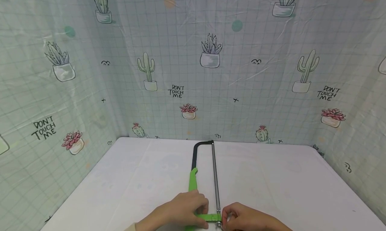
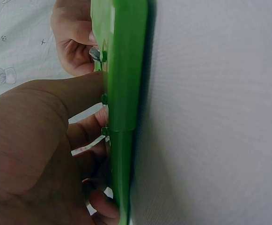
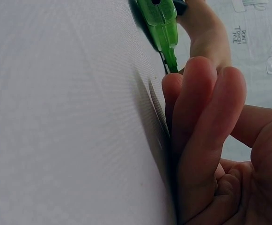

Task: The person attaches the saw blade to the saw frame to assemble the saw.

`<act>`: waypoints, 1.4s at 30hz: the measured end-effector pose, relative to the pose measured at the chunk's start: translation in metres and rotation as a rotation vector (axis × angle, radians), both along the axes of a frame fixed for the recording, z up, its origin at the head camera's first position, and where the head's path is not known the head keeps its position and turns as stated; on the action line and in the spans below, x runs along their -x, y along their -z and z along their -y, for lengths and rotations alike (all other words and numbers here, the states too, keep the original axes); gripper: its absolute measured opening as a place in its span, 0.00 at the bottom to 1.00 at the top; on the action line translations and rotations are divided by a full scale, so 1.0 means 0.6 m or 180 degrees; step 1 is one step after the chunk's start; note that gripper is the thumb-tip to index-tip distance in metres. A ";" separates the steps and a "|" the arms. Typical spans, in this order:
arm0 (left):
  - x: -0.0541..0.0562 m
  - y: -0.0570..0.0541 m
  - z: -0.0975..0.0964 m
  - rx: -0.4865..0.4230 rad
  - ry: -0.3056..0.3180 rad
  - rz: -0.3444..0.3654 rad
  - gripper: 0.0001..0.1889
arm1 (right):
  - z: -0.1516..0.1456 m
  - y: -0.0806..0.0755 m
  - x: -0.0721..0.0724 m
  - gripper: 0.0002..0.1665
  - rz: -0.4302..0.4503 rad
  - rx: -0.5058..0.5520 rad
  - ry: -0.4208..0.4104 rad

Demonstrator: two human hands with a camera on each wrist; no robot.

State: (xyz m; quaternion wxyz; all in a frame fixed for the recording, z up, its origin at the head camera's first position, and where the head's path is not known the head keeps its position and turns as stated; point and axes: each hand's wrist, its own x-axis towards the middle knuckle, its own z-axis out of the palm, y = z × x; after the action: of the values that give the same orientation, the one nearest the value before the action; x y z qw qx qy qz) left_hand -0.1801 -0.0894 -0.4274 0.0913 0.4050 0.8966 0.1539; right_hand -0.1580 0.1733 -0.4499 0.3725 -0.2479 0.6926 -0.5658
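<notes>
A hacksaw [image 1: 193, 182] with a green handle and black front frame lies on the white table, its metal blade [image 1: 215, 177] on the right side. My left hand [image 1: 187, 208] holds the green frame near the handle end; in the left wrist view its thumb [image 2: 82, 93] lies against the green plastic [image 2: 126, 93]. At the blade's near end, the curled fingers of my right hand [image 1: 245, 218] pinch a small metal wing nut [image 1: 218, 224]. From the right wrist, the fingers [image 3: 203, 122] hide the nut, and the green handle end [image 3: 159, 18] shows beyond them.
The white table [image 1: 271, 177] extends on both sides of the saw. A curtain [image 1: 235, 76] printed with cacti surrounds its back and sides. The saw's black tip [image 1: 208, 142] reaches close to the table's back edge.
</notes>
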 end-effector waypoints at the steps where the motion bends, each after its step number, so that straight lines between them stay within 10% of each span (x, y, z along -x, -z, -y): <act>1: 0.000 0.000 0.000 0.0003 0.0002 -0.0003 0.16 | 0.000 0.000 0.000 0.08 -0.0010 -0.0003 0.0001; 42: 0.002 -0.002 -0.002 0.0046 -0.0057 0.0082 0.16 | 0.003 -0.008 -0.001 0.11 0.0000 -0.0186 0.0173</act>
State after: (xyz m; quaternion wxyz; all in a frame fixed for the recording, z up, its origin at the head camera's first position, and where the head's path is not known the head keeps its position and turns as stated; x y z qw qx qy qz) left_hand -0.1815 -0.0884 -0.4265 0.1044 0.3943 0.9001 0.1534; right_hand -0.1571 0.1717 -0.4451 0.3641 -0.2180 0.7153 -0.5553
